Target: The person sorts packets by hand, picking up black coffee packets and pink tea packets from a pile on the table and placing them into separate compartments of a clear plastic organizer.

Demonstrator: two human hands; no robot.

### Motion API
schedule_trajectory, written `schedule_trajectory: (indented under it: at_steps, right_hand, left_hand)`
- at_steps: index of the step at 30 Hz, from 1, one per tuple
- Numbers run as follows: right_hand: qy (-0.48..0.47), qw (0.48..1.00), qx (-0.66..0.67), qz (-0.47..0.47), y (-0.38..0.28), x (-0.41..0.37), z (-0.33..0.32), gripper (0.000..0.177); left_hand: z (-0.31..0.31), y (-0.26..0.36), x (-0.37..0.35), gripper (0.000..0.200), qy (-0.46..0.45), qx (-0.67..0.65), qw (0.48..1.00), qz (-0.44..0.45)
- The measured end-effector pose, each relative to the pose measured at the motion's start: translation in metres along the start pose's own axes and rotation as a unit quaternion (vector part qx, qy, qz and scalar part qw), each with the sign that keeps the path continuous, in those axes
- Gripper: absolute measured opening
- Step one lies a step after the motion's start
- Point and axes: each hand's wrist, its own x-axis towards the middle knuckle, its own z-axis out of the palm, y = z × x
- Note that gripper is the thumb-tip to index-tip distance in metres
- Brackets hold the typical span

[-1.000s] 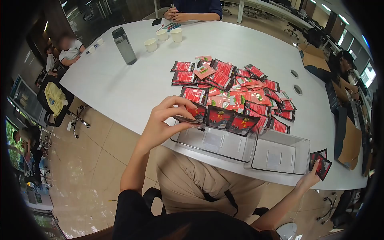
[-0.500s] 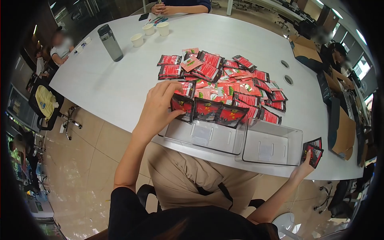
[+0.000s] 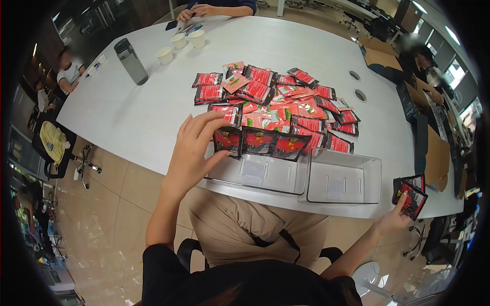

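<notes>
A pile of red and black sachets (image 3: 286,107) covers the middle of the white table (image 3: 127,122). Three black sachets (image 3: 260,142) stand in a row against the far wall of the left clear plastic bin (image 3: 260,176). My left hand (image 3: 193,148) has its fingers spread, touching the leftmost of them. A second clear bin (image 3: 343,181) sits to the right of the first. My right hand (image 3: 395,219) holds a few black sachets (image 3: 410,196) off the table's near right edge.
A grey water bottle (image 3: 130,61) and three paper cups (image 3: 179,45) stand at the far left. Another person's hands (image 3: 201,10) rest at the far edge. Two round cable holes (image 3: 357,85) lie to the right. Cardboard boxes (image 3: 436,153) are stacked at the right.
My left hand set a black sachet upright beside the other two at the left bin, then spread its fingers. My right hand moved slightly right with its sachets.
</notes>
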Motion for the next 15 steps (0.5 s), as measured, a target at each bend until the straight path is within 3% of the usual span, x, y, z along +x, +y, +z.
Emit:
schedule_trajectory:
  at_steps: [3,6,7,9,11,15]
  right_hand:
    - [-0.105,0.99,0.081,0.05,-0.037,-0.011,0.01,0.024]
    - [-0.25,0.939,0.172,0.16,-0.082,-0.057,0.038,0.039]
    - [-0.314,0.909,0.204,0.183,-0.09,-0.072,0.045,0.043]
    - [-0.356,0.872,0.239,0.236,-0.111,-0.101,0.063,0.037]
    - [-0.399,0.837,0.247,0.28,-0.132,-0.123,0.077,0.034]
    - [-0.492,0.793,0.2,0.299,-0.136,-0.143,0.081,0.017]
  left_hand:
    - [-0.001,0.013,-0.007,0.048,0.035,-0.061,0.997,0.043]
    - [0.011,0.031,-0.015,0.049,0.036,-0.235,0.968,0.083]
    - [0.014,0.041,-0.019,0.052,0.007,-0.292,0.955,0.052]
    - [0.02,0.067,-0.026,0.059,-0.049,-0.395,0.917,-0.015]
    - [0.026,0.086,-0.028,0.066,-0.096,-0.514,0.849,-0.07]
    - [0.045,0.077,-0.044,0.058,-0.04,-0.542,0.826,-0.146]
